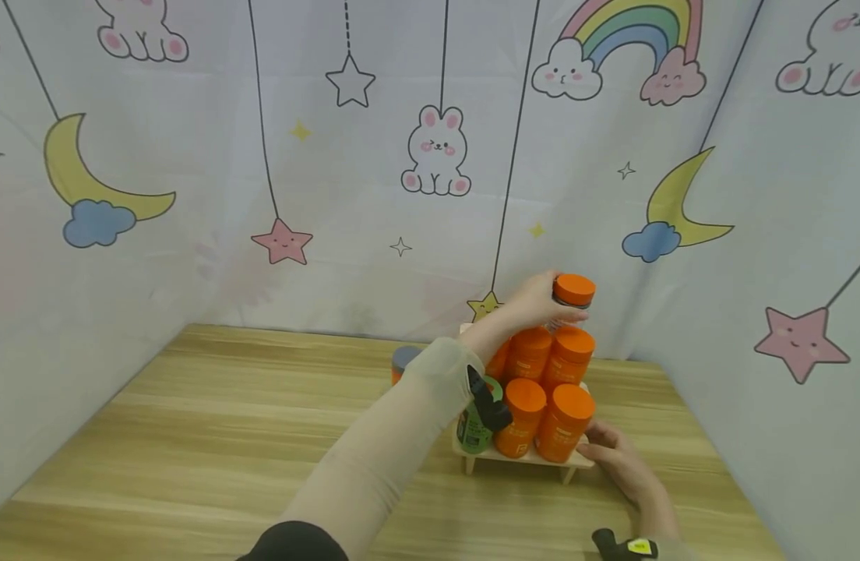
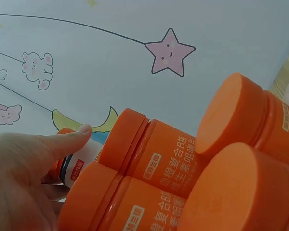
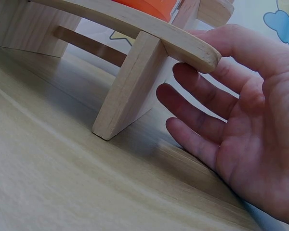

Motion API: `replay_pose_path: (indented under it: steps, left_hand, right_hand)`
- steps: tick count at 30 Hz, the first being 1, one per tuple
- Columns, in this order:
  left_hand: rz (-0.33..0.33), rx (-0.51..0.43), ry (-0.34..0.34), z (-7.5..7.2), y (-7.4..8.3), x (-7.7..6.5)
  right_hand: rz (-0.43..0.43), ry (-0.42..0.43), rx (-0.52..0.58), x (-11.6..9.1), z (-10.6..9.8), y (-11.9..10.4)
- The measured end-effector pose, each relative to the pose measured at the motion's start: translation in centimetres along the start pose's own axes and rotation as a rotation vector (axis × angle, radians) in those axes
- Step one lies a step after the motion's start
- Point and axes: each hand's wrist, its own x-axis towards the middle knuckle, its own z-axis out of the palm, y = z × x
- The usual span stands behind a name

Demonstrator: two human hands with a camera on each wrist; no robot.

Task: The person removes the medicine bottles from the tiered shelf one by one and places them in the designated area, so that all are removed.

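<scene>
At the back right of a tiered wooden rack point(image 1: 524, 458), my left hand point(image 1: 538, 300) grips a jar with an orange lid point(image 1: 574, 288). In the left wrist view, thumb and fingers wrap this jar's white label point(image 2: 89, 156), beside other orange jars point(image 2: 171, 154). My right hand point(image 1: 622, 460) holds the right end of the rack's lowest shelf. The right wrist view shows its fingers point(image 3: 197, 91) around the shelf's rounded end point(image 3: 202, 53). Several orange jars point(image 1: 566, 421) and a green jar point(image 1: 474, 432) stand on the rack. My left forearm hides part of it.
A grey-lidded jar point(image 1: 406, 358) stands on the wood-grain table point(image 1: 227, 421) left of the rack, partly hidden by my left sleeve point(image 1: 381, 460). A printed cloth backdrop point(image 1: 360, 171) rises behind the table and along both sides.
</scene>
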Motion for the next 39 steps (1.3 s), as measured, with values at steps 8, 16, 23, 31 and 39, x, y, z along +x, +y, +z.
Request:
replay_pose_path:
  steps: [8,16,23,31,39]
  left_hand:
    - [0.010,-0.010,0.004,0.1,-0.1,0.0]
    - [-0.010,-0.018,0.011,-0.1,-0.1,-0.1]
    - [-0.043,-0.006,0.054,-0.3,0.1,-0.3]
    - [-0.053,-0.042,0.117,-1.1,-0.2,-0.7]
    - [-0.044,-0.076,0.189,-2.6,-1.0,-1.3]
  right_hand:
    - [0.000,-0.009,0.005,0.0,0.0,0.1]
    - [0.001,0.001,0.008,0.0,0.1,0.0]
    - [0.008,-0.001,0.008,0.0,0.1,-0.1]
    - [0.026,0.006,-0.007,0.0,0.0,0.0]
    - [0.015,-0.001,0.002,0.0,-0.1,0.1]
